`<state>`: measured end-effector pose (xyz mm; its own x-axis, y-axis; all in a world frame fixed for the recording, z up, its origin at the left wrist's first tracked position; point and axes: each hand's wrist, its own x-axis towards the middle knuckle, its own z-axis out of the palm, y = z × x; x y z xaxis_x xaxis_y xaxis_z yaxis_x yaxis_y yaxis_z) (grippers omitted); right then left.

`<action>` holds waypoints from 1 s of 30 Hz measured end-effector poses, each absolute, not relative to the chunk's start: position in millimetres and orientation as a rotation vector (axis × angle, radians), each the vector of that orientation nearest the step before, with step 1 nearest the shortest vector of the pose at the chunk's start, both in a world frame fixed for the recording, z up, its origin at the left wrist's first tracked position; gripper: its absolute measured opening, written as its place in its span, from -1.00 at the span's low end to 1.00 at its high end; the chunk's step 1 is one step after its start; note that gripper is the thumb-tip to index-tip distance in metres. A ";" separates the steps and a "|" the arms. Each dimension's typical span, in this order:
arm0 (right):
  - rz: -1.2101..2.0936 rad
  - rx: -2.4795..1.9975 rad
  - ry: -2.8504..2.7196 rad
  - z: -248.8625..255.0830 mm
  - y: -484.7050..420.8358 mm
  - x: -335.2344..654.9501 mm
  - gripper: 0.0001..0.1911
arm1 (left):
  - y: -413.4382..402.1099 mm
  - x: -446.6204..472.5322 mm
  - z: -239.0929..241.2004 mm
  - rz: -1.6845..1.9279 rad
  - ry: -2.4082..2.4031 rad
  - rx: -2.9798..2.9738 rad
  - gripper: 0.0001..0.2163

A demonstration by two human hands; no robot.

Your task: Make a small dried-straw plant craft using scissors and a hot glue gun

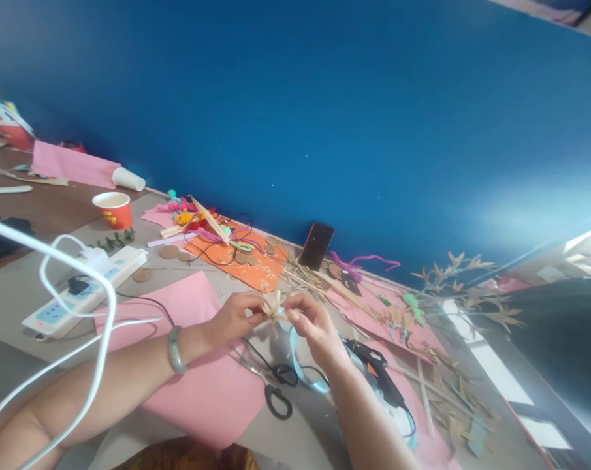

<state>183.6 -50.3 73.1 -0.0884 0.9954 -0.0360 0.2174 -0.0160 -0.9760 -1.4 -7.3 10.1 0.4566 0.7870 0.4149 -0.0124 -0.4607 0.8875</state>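
Note:
My left hand (235, 318) and my right hand (311, 320) meet above the table, both pinching a small tan piece of dried straw or leaf (272, 306) between the fingertips. A grey-green bangle (175, 350) sits on my left wrist. Under the hands lie a pink paper sheet (211, 385), black-handled scissors (274, 385) and a loop of light blue ribbon (300, 362). A black and orange glue gun (378, 375) lies just right of my right forearm.
A white power strip (87, 287) with a white cable (87, 346) sits at the left. Behind it stand a red paper cup (113, 209) and a tipped white cup (127, 179). Orange paper (249, 267), pipe cleaners (364, 262), a dark phone (316, 245) and dried stalks (442, 385) line the blue wall.

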 end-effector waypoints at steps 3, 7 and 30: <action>1.230 -1.360 -1.422 75.1 -51.9 178.1 -0.66 | -6.1 -1.8 8.4 1.185 0.687 1.817 -0.94; 1.194 -1.394 -1.402 72.0 -52.3 172.4 -0.68 | -6.6 -2.7 9.7 1.239 0.676 1.848 -0.92; 1.070 -1.301 -1.371 62.5 -51.5 172.9 -0.62 | -7.0 -3.5 9.0 1.268 0.834 1.817 -0.94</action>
